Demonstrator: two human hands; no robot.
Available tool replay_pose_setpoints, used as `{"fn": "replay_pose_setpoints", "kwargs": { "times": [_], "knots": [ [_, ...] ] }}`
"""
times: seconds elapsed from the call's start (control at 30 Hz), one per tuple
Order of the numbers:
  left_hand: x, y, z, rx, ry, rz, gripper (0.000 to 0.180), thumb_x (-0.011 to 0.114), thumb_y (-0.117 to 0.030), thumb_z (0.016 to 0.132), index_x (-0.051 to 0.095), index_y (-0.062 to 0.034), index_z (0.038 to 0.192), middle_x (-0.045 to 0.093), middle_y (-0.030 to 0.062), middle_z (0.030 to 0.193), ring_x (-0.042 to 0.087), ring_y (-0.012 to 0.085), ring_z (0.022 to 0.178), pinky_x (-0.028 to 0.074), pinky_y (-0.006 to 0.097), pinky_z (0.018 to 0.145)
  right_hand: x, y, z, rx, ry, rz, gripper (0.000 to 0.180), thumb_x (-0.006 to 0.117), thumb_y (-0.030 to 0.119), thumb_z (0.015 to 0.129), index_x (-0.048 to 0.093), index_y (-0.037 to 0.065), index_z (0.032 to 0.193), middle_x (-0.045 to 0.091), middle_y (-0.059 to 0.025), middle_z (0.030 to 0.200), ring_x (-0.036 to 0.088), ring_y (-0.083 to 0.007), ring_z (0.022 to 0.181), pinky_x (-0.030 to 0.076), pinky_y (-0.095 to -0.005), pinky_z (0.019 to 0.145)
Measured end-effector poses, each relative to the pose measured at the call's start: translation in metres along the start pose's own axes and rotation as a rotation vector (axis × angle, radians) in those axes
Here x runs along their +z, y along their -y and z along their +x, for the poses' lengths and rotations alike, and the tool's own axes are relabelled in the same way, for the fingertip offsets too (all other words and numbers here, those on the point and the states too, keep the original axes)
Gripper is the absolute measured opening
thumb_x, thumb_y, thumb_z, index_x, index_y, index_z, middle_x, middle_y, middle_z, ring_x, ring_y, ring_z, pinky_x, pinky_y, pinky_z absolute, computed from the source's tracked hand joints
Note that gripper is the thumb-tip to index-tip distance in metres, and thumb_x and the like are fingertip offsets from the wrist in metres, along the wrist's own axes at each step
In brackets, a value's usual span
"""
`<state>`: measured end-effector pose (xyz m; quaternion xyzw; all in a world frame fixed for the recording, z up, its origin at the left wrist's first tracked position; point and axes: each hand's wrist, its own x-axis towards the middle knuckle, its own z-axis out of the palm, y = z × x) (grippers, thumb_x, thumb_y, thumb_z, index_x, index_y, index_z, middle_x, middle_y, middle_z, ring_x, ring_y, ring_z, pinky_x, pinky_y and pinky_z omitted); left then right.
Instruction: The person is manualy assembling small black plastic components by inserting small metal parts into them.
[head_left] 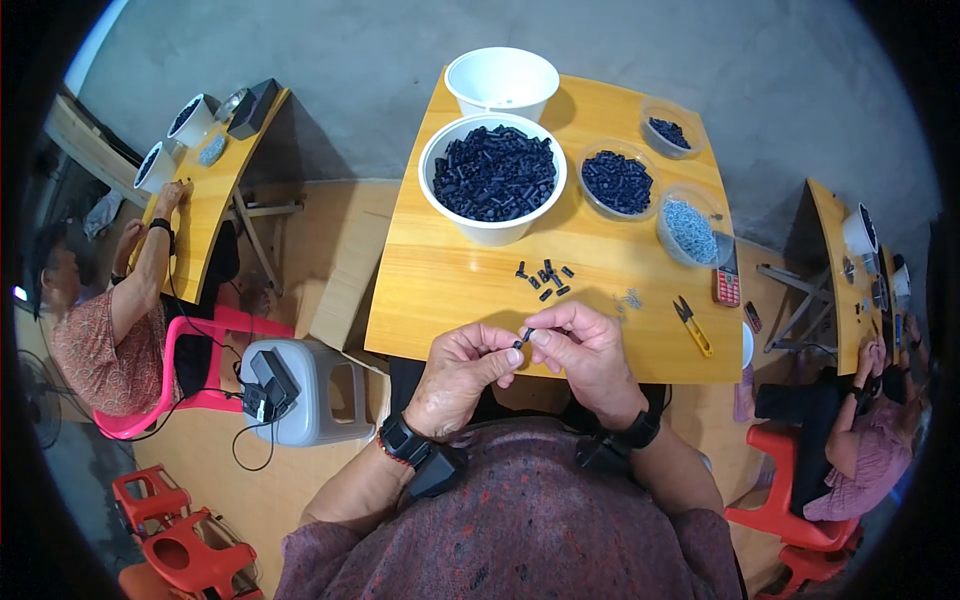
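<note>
My left hand (464,372) and my right hand (586,352) meet at the table's near edge, thumbs and fingertips pinched. Between them are small black cylindrical pieces (528,335); one end shows at each hand's fingertips, and whether they are joined cannot be made out. Just beyond the hands lies a loose group of similar black pieces (547,275). A few thin silvery pins (630,299) lie to their right. Further back, a large white bowl (432,190) is heaped with black pieces.
Behind it stands a second white bowl (502,62). Clear tubs hold black pieces (617,183), smaller black pieces (669,133) and bluish pins (689,232). Yellow-handled snips (693,327) and a red keypad device (727,288) lie rightward. People work at side tables; a grey stool (310,400) stands left.
</note>
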<state>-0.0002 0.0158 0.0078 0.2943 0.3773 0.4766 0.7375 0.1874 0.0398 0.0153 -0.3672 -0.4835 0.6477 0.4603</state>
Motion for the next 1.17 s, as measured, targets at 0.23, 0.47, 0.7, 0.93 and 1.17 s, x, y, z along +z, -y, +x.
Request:
{"fn": "replay_pose_setpoints", "kwargs": {
  "times": [0.23, 0.47, 0.7, 0.93, 1.17],
  "knots": [
    [0.003, 0.002, 0.001, 0.008, -0.034, 0.039, 0.014, 0.071, -0.003, 0.088, 0.065, 0.0018, 0.099, 0.068, 0.0082, 0.087, 0.061, 0.0115, 0.070, 0.051, 0.024, 0.064, 0.007, 0.004, -0.003, -0.056, -0.085, -0.178, 0.009, 0.066, 0.001, 0.091, 0.067, -0.003, 0.099, 0.069, -0.0044, 0.088, 0.064, -0.0076, 0.078, 0.053, -0.0217, 0.068],
    [0.004, 0.001, 0.000, 0.033, -0.044, 0.069, 0.012, 0.071, -0.002, 0.087, 0.065, 0.0015, 0.097, 0.069, 0.0081, 0.087, 0.061, 0.0112, 0.070, 0.051, 0.023, 0.064, 0.008, 0.002, -0.004, -0.067, -0.075, -0.178, 0.009, 0.066, 0.001, 0.091, 0.066, -0.003, 0.099, 0.069, -0.0047, 0.088, 0.064, -0.0077, 0.078, 0.054, -0.0218, 0.068],
    [0.007, 0.002, 0.000, 0.053, -0.066, 0.094, 0.009, 0.070, 0.001, 0.087, 0.066, 0.0019, 0.094, 0.069, 0.0082, 0.087, 0.060, 0.0100, 0.069, 0.050, 0.023, 0.064, 0.011, -0.007, -0.004, -0.094, -0.085, -0.144, 0.007, 0.065, 0.001, 0.092, 0.066, -0.003, 0.097, 0.067, -0.0037, 0.084, 0.063, -0.0066, 0.073, 0.053, -0.0216, 0.064],
    [0.009, 0.007, -0.002, 0.085, -0.108, 0.049, 0.008, 0.069, 0.003, 0.087, 0.065, 0.0039, 0.093, 0.069, 0.0120, 0.085, 0.064, 0.0146, 0.072, 0.053, 0.025, 0.065, 0.007, -0.008, -0.003, -0.114, -0.018, -0.193, 0.005, 0.065, 0.000, 0.092, 0.066, -0.004, 0.095, 0.065, -0.0049, 0.084, 0.062, -0.0076, 0.070, 0.052, -0.0208, 0.063],
    [0.003, 0.007, -0.004, 0.062, 0.007, -0.053, 0.009, 0.067, 0.003, 0.088, 0.066, 0.0020, 0.096, 0.071, 0.0151, 0.092, 0.066, 0.0179, 0.076, 0.055, 0.027, 0.068, -0.007, -0.003, -0.002, -0.021, 0.161, -0.119, 0.016, 0.063, 0.001, 0.093, 0.069, -0.001, 0.107, 0.065, -0.0066, 0.092, 0.066, -0.0118, 0.075, 0.056, -0.0234, 0.069]
  ]
}}
